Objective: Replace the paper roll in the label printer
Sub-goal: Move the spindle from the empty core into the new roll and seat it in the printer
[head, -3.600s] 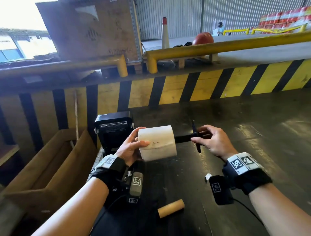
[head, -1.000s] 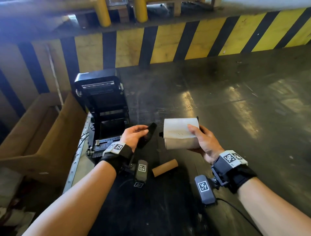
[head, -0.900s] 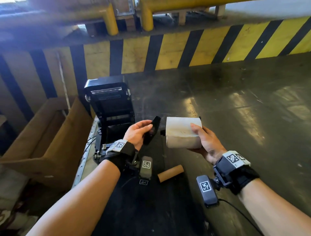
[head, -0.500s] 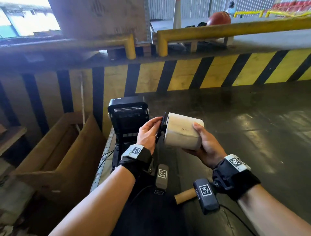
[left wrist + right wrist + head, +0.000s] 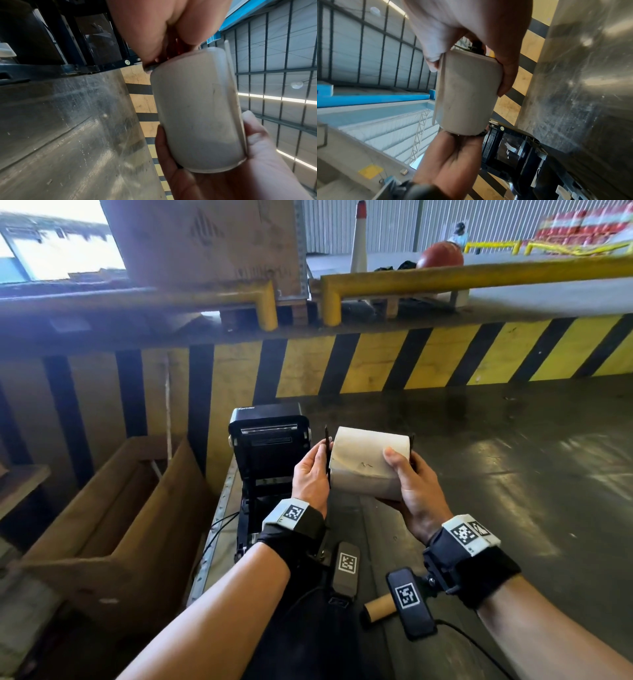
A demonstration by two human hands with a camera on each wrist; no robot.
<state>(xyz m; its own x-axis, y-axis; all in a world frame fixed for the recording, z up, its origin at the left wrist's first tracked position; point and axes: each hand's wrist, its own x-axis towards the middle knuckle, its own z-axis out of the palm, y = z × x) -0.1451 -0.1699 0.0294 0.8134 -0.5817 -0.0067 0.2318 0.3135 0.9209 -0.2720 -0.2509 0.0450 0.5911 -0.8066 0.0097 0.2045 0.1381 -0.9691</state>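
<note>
A fresh white paper roll (image 5: 368,465) is held in the air just right of the black label printer (image 5: 269,440), whose lid stands open. My right hand (image 5: 402,470) grips the roll from below, thumb on top, beside the black spindle flange (image 5: 412,440) at its right end. My left hand (image 5: 317,460) pinches a black end plate (image 5: 327,453) flat against the roll's left end. The left wrist view has the roll (image 5: 197,108) cupped in the right hand (image 5: 240,169). In the right wrist view the roll (image 5: 467,92) spans both hands, with the printer (image 5: 513,148) behind.
An empty brown cardboard core (image 5: 378,607) lies on the dark metal table (image 5: 513,474) near my right wrist. A wooden crate (image 5: 113,525) sits to the left of the printer. A yellow-and-black striped wall (image 5: 376,364) runs behind, with yellow rails (image 5: 445,278) above it.
My left hand has brought the black end plate from a gap beside the roll onto its left end. Both hands and the roll have risen, and the head view has tilted upward.
</note>
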